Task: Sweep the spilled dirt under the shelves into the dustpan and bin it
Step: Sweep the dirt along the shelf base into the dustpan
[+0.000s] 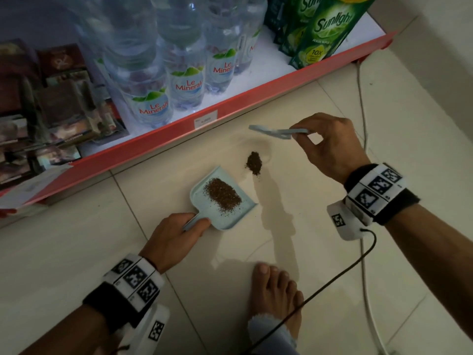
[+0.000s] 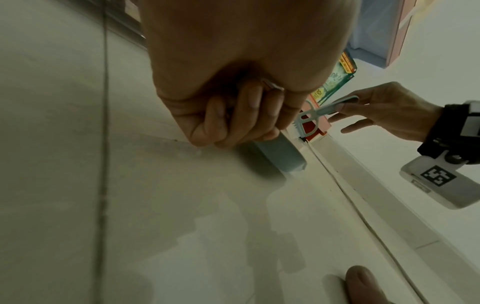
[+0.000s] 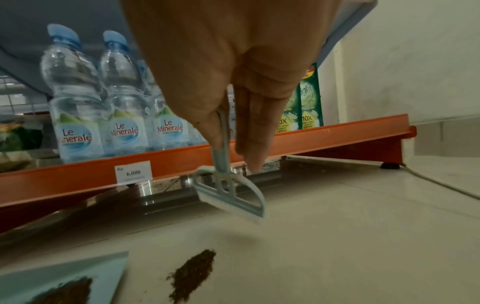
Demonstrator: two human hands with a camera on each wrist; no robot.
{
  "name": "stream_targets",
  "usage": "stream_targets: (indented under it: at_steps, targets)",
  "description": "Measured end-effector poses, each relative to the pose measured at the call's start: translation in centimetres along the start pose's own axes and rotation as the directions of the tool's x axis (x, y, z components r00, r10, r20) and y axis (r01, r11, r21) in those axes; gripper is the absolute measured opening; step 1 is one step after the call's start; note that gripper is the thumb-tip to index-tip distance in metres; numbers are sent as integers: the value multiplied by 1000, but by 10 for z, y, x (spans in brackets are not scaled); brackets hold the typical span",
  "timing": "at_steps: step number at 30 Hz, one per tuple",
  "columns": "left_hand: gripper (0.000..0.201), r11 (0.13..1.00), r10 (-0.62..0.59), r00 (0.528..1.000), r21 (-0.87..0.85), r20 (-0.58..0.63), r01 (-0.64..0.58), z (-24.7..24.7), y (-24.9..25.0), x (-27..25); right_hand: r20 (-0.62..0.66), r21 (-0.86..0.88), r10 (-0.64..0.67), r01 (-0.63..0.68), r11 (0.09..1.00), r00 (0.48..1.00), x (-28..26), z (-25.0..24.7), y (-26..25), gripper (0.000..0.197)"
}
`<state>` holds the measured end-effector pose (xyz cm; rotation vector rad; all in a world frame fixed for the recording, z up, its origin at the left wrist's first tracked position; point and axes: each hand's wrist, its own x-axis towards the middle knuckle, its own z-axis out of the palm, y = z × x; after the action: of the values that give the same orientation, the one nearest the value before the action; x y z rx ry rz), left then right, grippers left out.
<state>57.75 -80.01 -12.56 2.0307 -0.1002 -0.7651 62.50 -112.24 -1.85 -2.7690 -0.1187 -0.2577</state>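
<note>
Two portions of dirt are visible: the larger one already lies in the dustpan, while a smaller pile remains on the floor just beyond the pan's open lip, between the two hands. The left hand grips the dustpan handle with fingers curled around it and holds the pan flat on the tiles. To its right, the right hand pinches the handle of a small brush between thumb and fingertips, the other fingers loosely spread; the brush head hangs above the floor, beyond the remaining pile. By estimate the sweep is more than half done: the last pile must still be drawn into the pan, and binning is outstanding; no bin is in view. The surface is pale glossy tile. Beyond both hands runs a red-edged shelf stocked with water bottles and green detergent pouches, with a white wall to the right of the right hand.
</note>
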Motion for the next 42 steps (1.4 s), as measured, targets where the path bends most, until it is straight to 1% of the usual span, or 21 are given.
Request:
stream_targets:
  at_steps: [3, 6, 9, 12, 17, 19, 22, 25, 27, 31, 34, 36, 37, 38, 40, 42]
  targets:
    - [49, 998, 3, 1000, 70, 3, -3, 7, 16, 14, 36, -112, 48, -44, 993, 998, 4, 4, -5, 20]
    - [48, 991, -2, 1000, 130, -13, 4, 13, 31, 25, 133, -186, 59, -34, 982, 989, 6, 13, -14, 23]
    - [48, 988, -38, 999, 147, -19, 41, 16, 41, 33, 203, -173, 45, -10, 985, 978, 1, 23, -21, 26]
    - [48, 988, -87, 996, 127, -9, 88, 18, 48, 38, 259, -180, 42, 6, 984, 965, -9, 31, -25, 32]
    - [46, 982, -137, 991, 134, 2, 136, 21, 58, 40, 304, -203, 12, 52, 978, 953, -23, 33, -37, 34]
    - [46, 979, -152, 988, 141, 4, 150, 23, 62, 41, 290, -174, -13, 66, 983, 957, -27, 30, -43, 35]
    - [45, 977, -163, 987, 142, 4, 161, 25, 66, 41, 211, -70, -10, 25, 997, 977, -32, 26, -52, 32]
    - [43, 977, -177, 984, 123, 11, 174, 25, 66, 42, 129, -138, 9, 9, 990, 992, -29, 21, -53, 35]
    - [43, 978, -180, 984, 113, 17, 176, 25, 65, 41, 119, -172, 44, -23, 985, 992, -23, 20, -49, 36]
    - [41, 978, -185, 982, 103, 29, 181, 25, 67, 39, 167, -243, 89, -46, 969, 982, -18, 23, -40, 36]
    - [40, 979, -190, 981, 86, 32, 187, 26, 69, 38, 252, -244, 89, -25, 969, 964, -22, 29, -42, 38]
    - [39, 979, -191, 981, 81, 28, 189, 26, 70, 37, 305, -189, 63, -4, 982, 950, -28, 34, -46, 36]
    - [39, 978, -193, 981, 83, 29, 190, 26, 70, 36, 308, -122, 50, -13, 992, 950, -31, 35, -49, 34]
    - [39, 978, -194, 981, 84, 31, 191, 26, 70, 36, 288, -39, 41, -32, 999, 957, -34, 34, -51, 31]
    - [39, 977, -199, 979, 85, 35, 195, 26, 70, 34, 182, 86, 44, -60, 994, 982, -37, 31, -54, 26]
    - [41, 977, -197, 980, 90, 39, 193, 26, 69, 33, 62, 106, 64, -70, 992, 996, -35, 29, -51, 25]
